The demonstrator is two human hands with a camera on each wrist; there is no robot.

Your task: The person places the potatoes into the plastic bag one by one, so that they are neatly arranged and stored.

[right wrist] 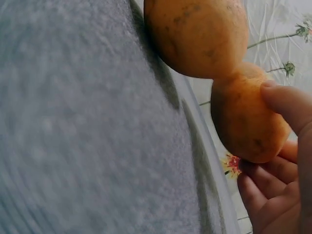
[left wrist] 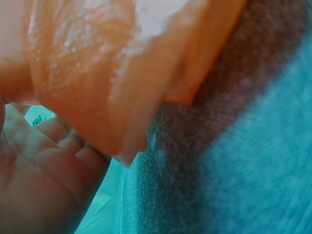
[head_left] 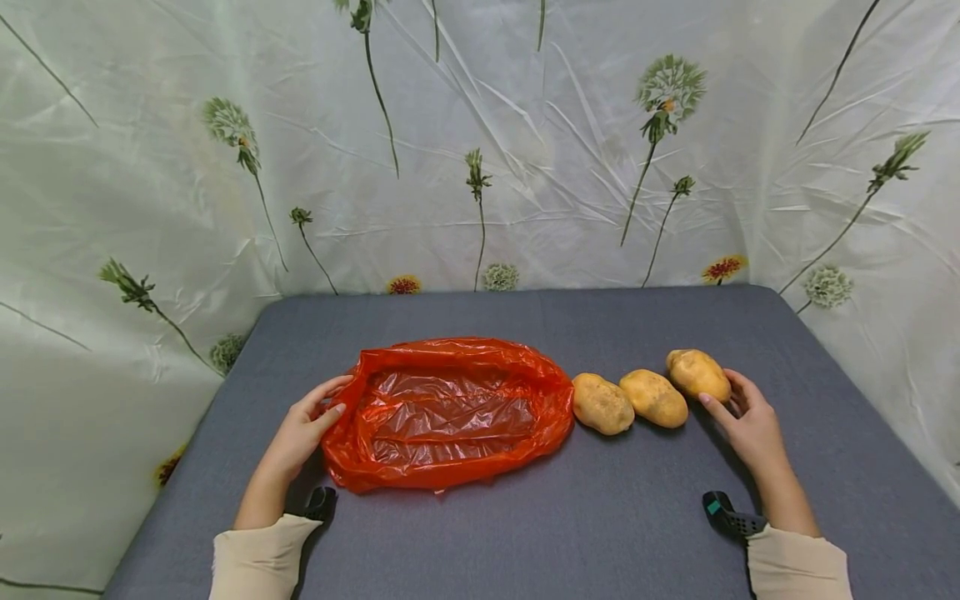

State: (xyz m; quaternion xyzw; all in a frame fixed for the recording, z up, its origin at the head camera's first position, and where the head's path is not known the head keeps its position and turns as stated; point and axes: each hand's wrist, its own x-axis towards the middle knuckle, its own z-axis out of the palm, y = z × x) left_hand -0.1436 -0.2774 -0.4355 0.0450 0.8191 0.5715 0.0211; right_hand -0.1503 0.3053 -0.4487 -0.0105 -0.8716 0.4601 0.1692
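Note:
An opened red plastic bag (head_left: pixel 442 477) lies on the grey cloth with its rim folded outward. At its left end my left hand (head_left: pixel 298 433) grips the edge, thumb on the near side and index finger along the top. Up close in the left wrist view, the bag (left wrist: pixel 97 73) covers part of that hand's fingers (left wrist: pixel 83 151). My right hand (head_left: pixel 753 425) holds the rightmost potato (head_left: pixel 699 375) between thumb and fingers. Two more potatoes, a middle one (head_left: pixel 654 398) and a left one (head_left: pixel 602 404), sit in a row beside the bag, the left one against its rim.
Grey cloth (head_left: pixel 525 542) covers the table. A pale curtain printed with dandelions (head_left: pixel 555 167) hangs behind it and along both sides. A dark strap device (head_left: pixel 731 517) is worn on the right wrist, and another (head_left: pixel 321 504) on the left.

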